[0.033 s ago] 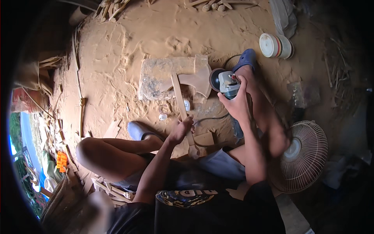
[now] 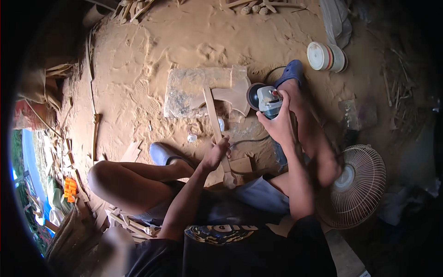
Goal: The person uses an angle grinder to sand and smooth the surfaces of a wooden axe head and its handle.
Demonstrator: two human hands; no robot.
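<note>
My left hand [image 2: 216, 154] is wrapped around the handle of a wooden axe-shaped piece [image 2: 211, 111]. Its flared head [image 2: 237, 95] lies over a worn, dusty block [image 2: 177, 97] on the ground, and the knobbed handle end points back at my lap. Closed about the body of an angle grinder [image 2: 269, 101] is my right hand [image 2: 280, 122]. The grinder's dark round disc [image 2: 253, 96] stands at the right edge of the wooden head; whether they touch I cannot tell. A cord runs near the grinder.
Sandy dust covers the ground. A fan [image 2: 362, 184] stands by my right knee, and a white bucket [image 2: 326, 57] lies beyond my right foot. Two small white objects, one a cup-like piece [image 2: 192, 138], sit near the block. Wood scraps [image 2: 131, 224] are piled at my left.
The grinder has tilted very slightly, so more of its dark disc face shows. The wooden piece and my left hand stay in nearly the same place.
</note>
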